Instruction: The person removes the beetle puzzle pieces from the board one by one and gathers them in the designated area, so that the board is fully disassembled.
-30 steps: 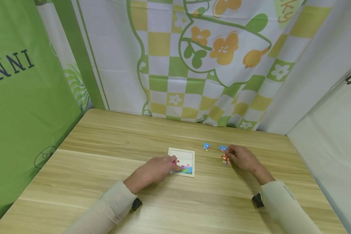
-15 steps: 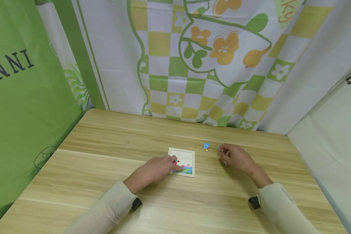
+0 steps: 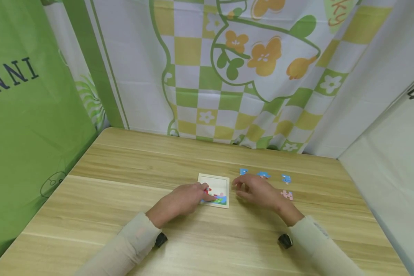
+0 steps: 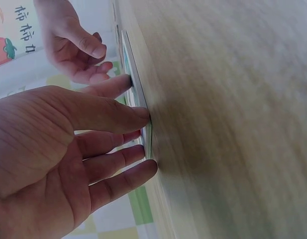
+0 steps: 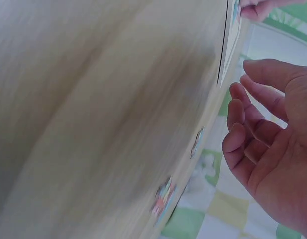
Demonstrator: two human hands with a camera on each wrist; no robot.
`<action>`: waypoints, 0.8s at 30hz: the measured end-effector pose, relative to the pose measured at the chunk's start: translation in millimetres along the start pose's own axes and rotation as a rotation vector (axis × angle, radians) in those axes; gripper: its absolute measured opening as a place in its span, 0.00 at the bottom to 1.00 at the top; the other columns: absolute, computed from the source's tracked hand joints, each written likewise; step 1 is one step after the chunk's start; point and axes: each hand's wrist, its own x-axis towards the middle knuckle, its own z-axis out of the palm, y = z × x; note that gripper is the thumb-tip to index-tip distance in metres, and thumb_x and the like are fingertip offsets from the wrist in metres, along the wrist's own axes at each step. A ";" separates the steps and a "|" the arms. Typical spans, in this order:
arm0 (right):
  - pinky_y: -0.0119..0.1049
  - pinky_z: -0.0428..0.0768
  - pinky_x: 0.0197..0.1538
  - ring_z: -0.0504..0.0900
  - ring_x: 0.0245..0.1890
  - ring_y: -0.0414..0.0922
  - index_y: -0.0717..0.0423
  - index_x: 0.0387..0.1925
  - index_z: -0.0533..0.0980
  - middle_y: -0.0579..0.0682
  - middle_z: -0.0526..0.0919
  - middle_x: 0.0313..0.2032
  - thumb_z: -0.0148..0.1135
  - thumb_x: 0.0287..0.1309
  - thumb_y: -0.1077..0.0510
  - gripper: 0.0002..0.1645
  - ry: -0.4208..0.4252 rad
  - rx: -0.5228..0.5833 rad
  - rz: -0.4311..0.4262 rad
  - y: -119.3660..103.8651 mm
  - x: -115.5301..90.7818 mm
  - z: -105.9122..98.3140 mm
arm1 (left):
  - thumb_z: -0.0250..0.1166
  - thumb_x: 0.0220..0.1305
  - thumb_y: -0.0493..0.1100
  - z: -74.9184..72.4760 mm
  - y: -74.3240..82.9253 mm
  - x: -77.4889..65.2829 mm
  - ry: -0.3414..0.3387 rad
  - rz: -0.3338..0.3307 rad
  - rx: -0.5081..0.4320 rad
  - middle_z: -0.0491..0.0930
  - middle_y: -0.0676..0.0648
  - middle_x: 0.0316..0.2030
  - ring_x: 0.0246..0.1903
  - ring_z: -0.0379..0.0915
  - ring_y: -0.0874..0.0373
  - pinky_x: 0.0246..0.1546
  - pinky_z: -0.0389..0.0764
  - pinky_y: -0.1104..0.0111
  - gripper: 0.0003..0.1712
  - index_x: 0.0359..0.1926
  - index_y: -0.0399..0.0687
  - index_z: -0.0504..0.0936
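Rests the left hand [image 3: 179, 199] on the left side of the square puzzle tray [image 3: 214, 176], with fingers extended, one reaching over the picture inside and the thumb touching the rim. Has the tray lying flat on the wooden table [image 3: 207, 245], short of the far edge and roughly midway between the far corners. Shows fitted pieces [image 3: 222, 200] along the tray's near edge, with bare backing toward its far right corner. Holds the right hand [image 3: 258, 191] just beside the tray's right edge, with fingers curled toward the thumb; cannot tell whether anything is pinched there. Has three mostly blue pieces [image 3: 263, 174] spaced in a row toward the table's far right corner, and one pink piece [image 3: 287, 195] just nearer than the rightmost. Shows a checked curtain [image 3: 200, 84] behind the table's far edge.
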 end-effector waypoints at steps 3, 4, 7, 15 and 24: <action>0.37 0.81 0.40 0.80 0.38 0.42 0.60 0.54 0.81 0.48 0.85 0.43 0.68 0.65 0.63 0.17 -0.008 -0.004 -0.061 -5.6 4.5 5.2 | 0.68 0.63 0.26 -0.3 0.1 0.7 -0.002 -0.003 -0.010 0.78 0.49 0.50 0.46 0.77 0.55 0.36 0.78 0.71 0.37 0.65 0.68 0.83; 0.38 0.80 0.41 0.81 0.39 0.44 0.60 0.55 0.81 0.49 0.84 0.44 0.69 0.65 0.63 0.17 -0.011 -0.003 -0.067 -7.6 6.2 7.0 | 0.68 0.63 0.26 -0.4 0.2 0.6 -0.001 -0.003 -0.013 0.78 0.49 0.51 0.46 0.77 0.55 0.37 0.78 0.71 0.36 0.65 0.68 0.83; 0.40 0.80 0.44 0.81 0.41 0.46 0.59 0.55 0.81 0.50 0.83 0.45 0.68 0.65 0.62 0.18 -0.024 0.008 -0.074 -12.6 11.5 12.4 | 0.68 0.63 0.26 -1.0 0.4 0.4 0.000 -0.004 -0.018 0.77 0.49 0.52 0.46 0.77 0.54 0.36 0.78 0.70 0.36 0.65 0.68 0.83; 0.40 0.80 0.45 0.80 0.42 0.45 0.60 0.56 0.81 0.50 0.82 0.46 0.66 0.67 0.60 0.18 -0.084 -0.009 -0.097 -23.3 26.4 22.9 | 0.66 0.64 0.25 -3.1 1.4 -0.3 -0.020 -0.033 -0.060 0.76 0.42 0.62 0.57 0.77 0.48 0.46 0.82 0.63 0.37 0.66 0.66 0.82; 0.39 0.78 0.42 0.78 0.38 0.44 0.59 0.59 0.81 0.51 0.81 0.44 0.66 0.67 0.62 0.19 -0.126 -0.006 -0.105 -24.1 34.4 25.5 | 0.65 0.66 0.26 -2.0 0.7 -1.2 -0.035 -0.050 -0.073 0.74 0.41 0.66 0.63 0.74 0.46 0.49 0.83 0.61 0.37 0.67 0.68 0.80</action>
